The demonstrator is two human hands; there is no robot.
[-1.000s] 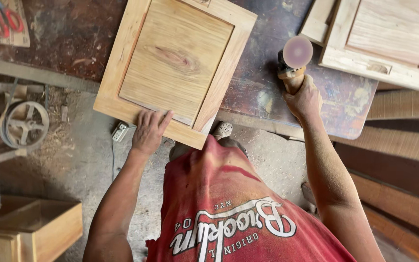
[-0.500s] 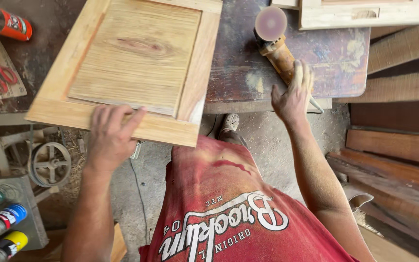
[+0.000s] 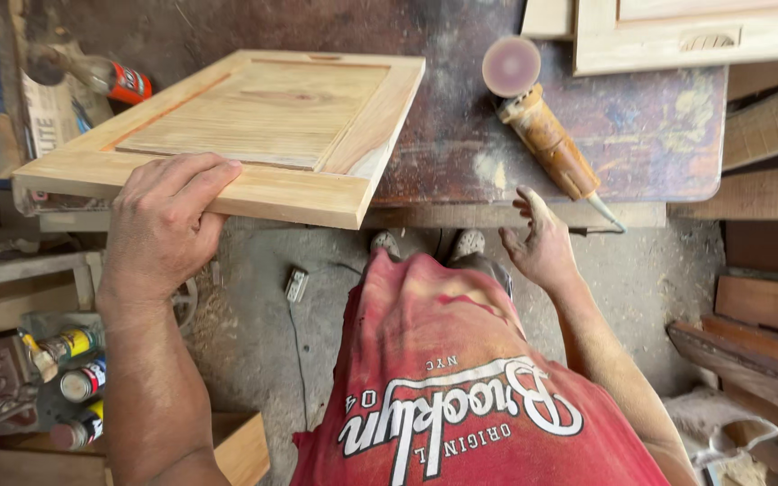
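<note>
Two hands show, both the person's own. The left hand (image 3: 166,220) has its grip closed over the near rail of one wooden panel door (image 3: 245,135), fingers curled on top of the frame and the thumb hidden beneath it; the door sits tilted, its near-left part jutting past the near edge of the bench (image 3: 641,126) and out over the floor. The right hand (image 3: 542,238) holds nothing: its fingers are spread loosely and dusty, hanging just off the near edge of the bench, close to the tail end of one sander (image 3: 542,126) but apart from it. That sander lies on the bench to the right of the door, its round pink disc toward the far side and its tan body angled toward the near right, with a thin cord leaving its end. A second panel door (image 3: 677,36) lies at the far right and is cut off by the top of the view, so only its near rail and a carved notch can be made out. One red tool (image 3: 110,79) at the far left is partly hidden behind the held door. Three spray cans (image 3: 78,382) stand at the near left, their lower parts hard to tell. Planks (image 3: 767,306) are stacked at the right, cut off by the edge. Two shoes (image 3: 425,245) peek out below the bench, mostly covered by the red shirt.
</note>
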